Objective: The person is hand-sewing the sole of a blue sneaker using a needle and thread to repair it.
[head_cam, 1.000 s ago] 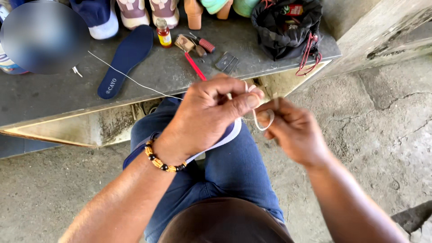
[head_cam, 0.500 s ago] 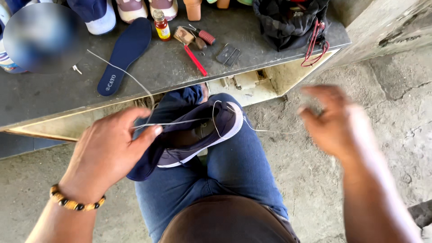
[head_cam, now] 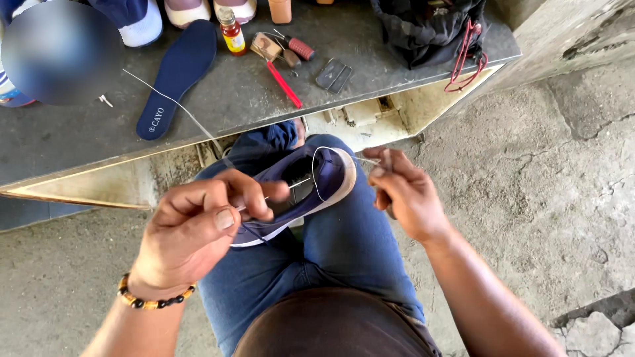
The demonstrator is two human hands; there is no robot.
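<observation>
Navy canvas shoe [head_cam: 301,192] with white sole rim lies on the person's lap, across the jeans-clad thighs, opening turned up toward the camera. Left hand [head_cam: 198,231] is clenched, thumb and fingers pinching a thin needle or awl together with the near side of the shoe; the tip points into the opening. Right hand [head_cam: 403,195] sits just beside the toe end, fingers curled and pinching the white thread [head_cam: 316,173], which loops over the toe rim and into the shoe. A second run of thread trails off up onto the grey bench [head_cam: 79,142]. Progress, as a judgement: stitching is under way at the toe end, the thread already passed through at least once, but the loop hangs slack and is not drawn tight. How many stitches are finished along the sole cannot be told; the hands cover most of the seam. On the bench, apart from the work: a blue insole [head_cam: 175,79], small bottle of reddish liquid [head_cam: 232,33], red-handled tool [head_cam: 284,84], black bag [head_cam: 426,30].
</observation>
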